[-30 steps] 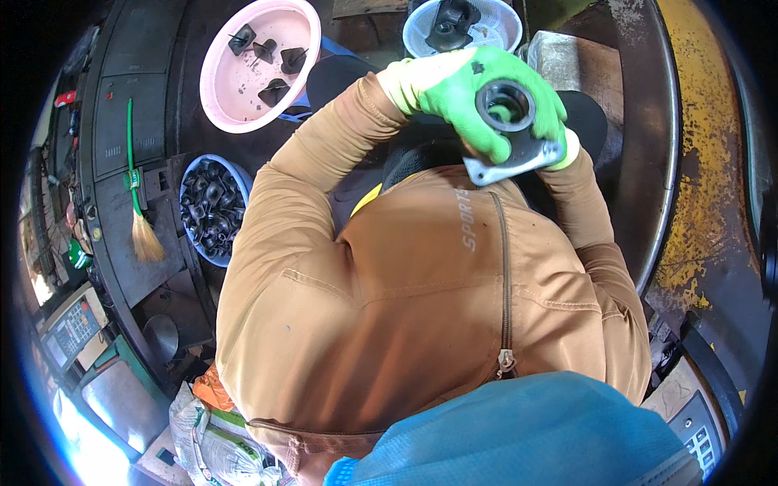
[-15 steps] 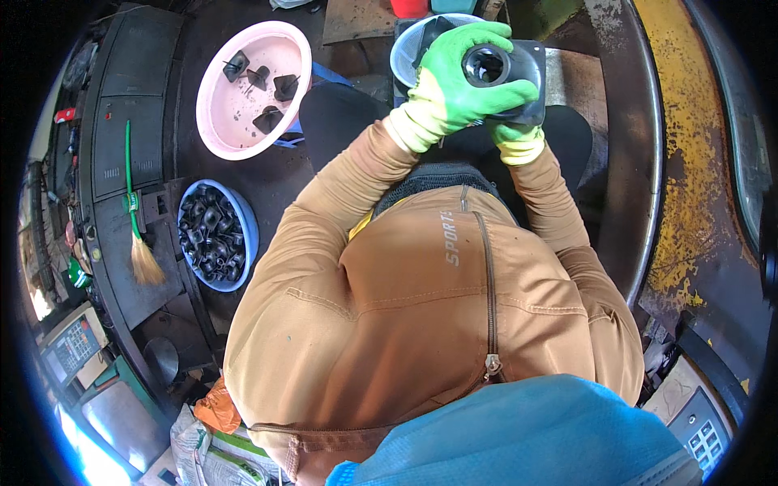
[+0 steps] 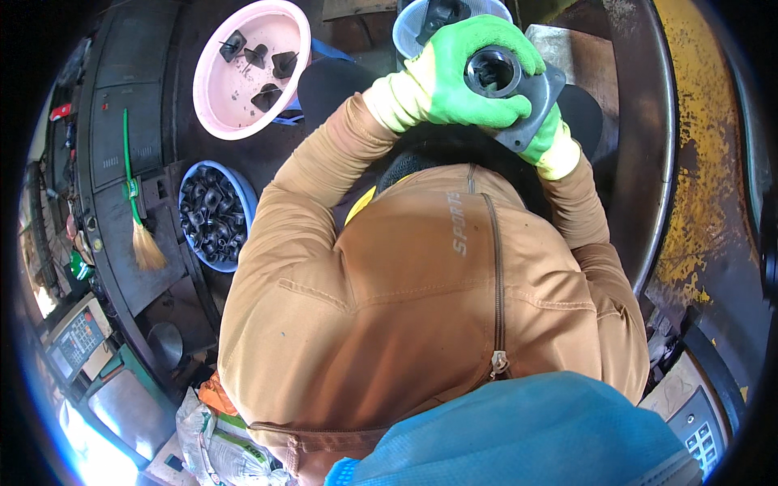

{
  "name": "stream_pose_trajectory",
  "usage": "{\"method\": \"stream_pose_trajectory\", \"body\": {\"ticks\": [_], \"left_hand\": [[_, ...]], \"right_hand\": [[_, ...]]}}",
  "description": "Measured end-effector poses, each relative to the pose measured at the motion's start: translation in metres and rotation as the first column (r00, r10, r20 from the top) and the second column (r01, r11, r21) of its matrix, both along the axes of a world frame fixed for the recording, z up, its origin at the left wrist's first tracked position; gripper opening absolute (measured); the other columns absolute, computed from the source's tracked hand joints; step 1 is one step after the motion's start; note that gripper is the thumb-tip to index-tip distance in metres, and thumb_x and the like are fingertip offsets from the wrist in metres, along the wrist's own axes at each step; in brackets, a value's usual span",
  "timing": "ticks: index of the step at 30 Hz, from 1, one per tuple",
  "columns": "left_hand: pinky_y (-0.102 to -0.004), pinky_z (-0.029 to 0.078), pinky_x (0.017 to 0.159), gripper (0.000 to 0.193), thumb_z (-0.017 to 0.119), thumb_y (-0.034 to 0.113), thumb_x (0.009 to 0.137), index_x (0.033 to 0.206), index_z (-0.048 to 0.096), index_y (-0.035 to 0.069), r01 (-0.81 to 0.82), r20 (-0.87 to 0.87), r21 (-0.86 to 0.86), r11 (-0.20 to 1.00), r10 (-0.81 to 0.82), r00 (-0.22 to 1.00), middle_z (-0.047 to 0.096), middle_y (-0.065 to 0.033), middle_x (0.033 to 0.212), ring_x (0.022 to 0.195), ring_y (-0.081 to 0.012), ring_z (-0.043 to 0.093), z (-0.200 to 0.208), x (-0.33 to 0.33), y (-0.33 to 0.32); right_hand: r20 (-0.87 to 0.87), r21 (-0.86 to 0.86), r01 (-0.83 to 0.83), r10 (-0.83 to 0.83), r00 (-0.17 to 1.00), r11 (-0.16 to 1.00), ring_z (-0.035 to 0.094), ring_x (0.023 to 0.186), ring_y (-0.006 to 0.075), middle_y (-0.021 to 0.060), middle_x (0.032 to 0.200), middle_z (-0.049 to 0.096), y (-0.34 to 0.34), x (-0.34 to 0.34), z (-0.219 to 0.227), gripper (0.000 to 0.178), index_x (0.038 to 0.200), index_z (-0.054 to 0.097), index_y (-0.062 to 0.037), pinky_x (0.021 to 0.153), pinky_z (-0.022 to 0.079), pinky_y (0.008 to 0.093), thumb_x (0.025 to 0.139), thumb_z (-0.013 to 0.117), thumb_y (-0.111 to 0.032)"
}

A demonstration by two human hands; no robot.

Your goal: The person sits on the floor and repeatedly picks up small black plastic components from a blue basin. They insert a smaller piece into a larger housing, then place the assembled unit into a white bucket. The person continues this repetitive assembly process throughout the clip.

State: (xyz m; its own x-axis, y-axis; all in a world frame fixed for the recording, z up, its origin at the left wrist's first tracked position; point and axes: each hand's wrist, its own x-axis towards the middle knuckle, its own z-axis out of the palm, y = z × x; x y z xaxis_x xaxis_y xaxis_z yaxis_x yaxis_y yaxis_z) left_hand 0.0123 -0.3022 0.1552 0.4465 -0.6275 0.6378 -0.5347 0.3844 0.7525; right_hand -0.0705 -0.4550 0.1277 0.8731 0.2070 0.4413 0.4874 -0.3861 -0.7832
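**Flanged black part held in both gloves; count done or left not readable**

Grip: left hand (image 3: 450, 71) clamped on the black part (image 3: 539, 104), fingers curled over the round collar, thumb below it. Right hand (image 3: 553, 146) lies behind the lower right of the plate; its fingers are hidden, so cannot tell how firmly they close. Part sits tilted in front of the torso, clear of every container.

Progress: one piece in hand, not set down. Nothing visible sorts finished pieces from unfinished, so judged midway through a batch at best.

Part: round, glossy collar, open-mouthed, on a flat, squarish plate with a small hole near a corner; probably rubber or plastic. Gloves: green over the fingers, pale yellow at the cuff, knit-looking.

Outward: pale blue mesh basket (image 3: 409, 34), just beyond the left hand, with a larger black piece (image 3: 444, 11) inside. Smooth pink basin (image 3: 231, 99), four small pieces (image 3: 284, 65) and dark crumbs. Blue basin (image 3: 250, 193), heaped with knobbly black pieces (image 3: 212, 215).
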Motion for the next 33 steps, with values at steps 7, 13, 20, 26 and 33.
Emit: {"method": "stream_pose_trajectory", "body": {"ticks": [7, 13, 20, 26, 33], "left_hand": [[-0.0337, 0.051, 0.088, 0.037, 0.081, 0.017, 0.068, 0.101, 0.068, 0.004, 0.340, -0.119, 0.194, 0.920, -0.322, 0.939, 0.068, -0.0088, 0.104, 0.098, -0.0198, 0.065, 0.004, 0.006, 0.010], [-0.0418, 0.043, 0.101, 0.048, 0.080, 0.028, 0.061, 0.100, 0.070, 0.003, 0.700, -0.248, -0.026, 0.714, -0.683, 0.687, 0.067, -0.0138, 0.112, 0.110, -0.0291, 0.060, -0.010, 0.017, -0.006], [-0.0439, 0.036, 0.111, 0.068, 0.075, 0.043, 0.069, 0.119, 0.061, -0.002, 0.493, -0.750, -0.338, 0.802, -0.546, 0.373, 0.058, -0.0236, 0.130, 0.129, -0.0354, 0.049, -0.039, 0.006, -0.007], [-0.0303, 0.048, 0.093, 0.051, 0.082, 0.024, 0.072, 0.117, 0.066, 0.005, 0.254, -0.635, 0.340, 0.906, 0.021, 0.772, 0.067, -0.0058, 0.111, 0.101, -0.0149, 0.062, -0.034, 0.016, 0.013], [-0.0354, 0.053, 0.085, 0.061, 0.088, 0.031, 0.062, 0.112, 0.066, 0.004, -0.339, 0.200, 0.524, 0.781, 0.274, 0.941, 0.068, -0.0140, 0.110, 0.100, -0.0254, 0.066, -0.019, 0.025, 0.019]], "right_hand": [[-0.277, 0.194, -0.244, 0.292, 0.916, 0.950, 0.059, 0.113, 0.0195, 0.0051, 0.120, 0.062, -0.011, -0.011, -0.016, 0.054, 0.129, 0.054, -0.0076, 0.095, 0.049, 0.0324, 0.080, 0.077, -0.017], [-0.395, 0.688, -0.190, 0.581, 0.711, 0.700, 0.049, 0.077, 0.0140, 0.0018, 0.088, 0.054, 0.010, -0.011, -0.044, 0.043, 0.117, 0.057, -0.0072, 0.067, 0.041, 0.0281, 0.083, 0.070, -0.030], [0.287, 0.945, 0.105, 0.938, 0.196, -0.311, 0.037, 0.036, 0.0086, 0.0000, 0.055, 0.047, 0.024, 0.011, -0.066, 0.049, 0.108, 0.059, -0.0065, 0.035, 0.031, 0.0241, 0.087, 0.059, -0.051], [-0.556, 0.620, 0.224, 0.220, 0.801, 0.752, 0.054, 0.062, 0.0130, 0.0037, 0.079, 0.061, 0.002, -0.005, -0.072, 0.039, 0.112, 0.061, -0.0053, 0.055, 0.041, 0.0263, 0.096, 0.052, -0.040], [-0.566, 0.475, 0.584, -0.279, 0.776, 0.658, 0.052, 0.065, 0.0053, -0.0012, 0.081, 0.059, -0.048, 0.017, -0.046, 0.028, 0.112, 0.064, -0.0032, 0.054, 0.040, 0.0206, 0.092, 0.067, -0.022]]}}
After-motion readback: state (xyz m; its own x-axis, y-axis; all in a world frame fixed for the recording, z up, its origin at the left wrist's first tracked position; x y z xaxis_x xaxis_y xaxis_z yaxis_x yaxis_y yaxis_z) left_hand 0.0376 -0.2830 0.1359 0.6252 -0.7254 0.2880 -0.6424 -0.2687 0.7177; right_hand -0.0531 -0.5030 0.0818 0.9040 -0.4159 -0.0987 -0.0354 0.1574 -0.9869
